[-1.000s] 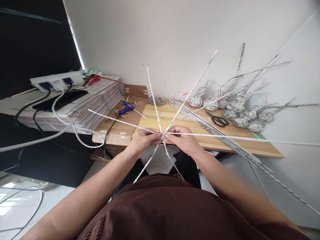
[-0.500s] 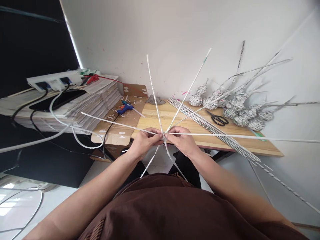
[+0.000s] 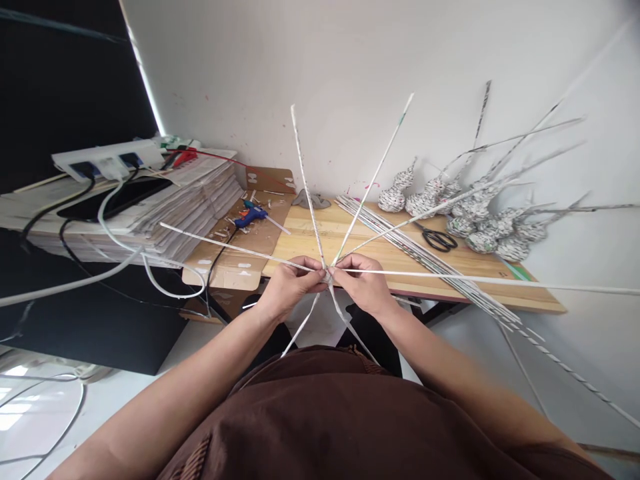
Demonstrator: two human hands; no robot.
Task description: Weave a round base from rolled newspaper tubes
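We see our left grip (image 3: 290, 287) and right grip (image 3: 366, 283) pinching a star of thin, white paper rods (image 3: 329, 277). Its centre lies between them, rods radiating outward.

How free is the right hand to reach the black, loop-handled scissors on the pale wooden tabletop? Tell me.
Probably not without letting go: the right hand pinches splayed white paper rods. The scissors look near enough and largely uncovered, though a bundle of thin paper rods lies in between.
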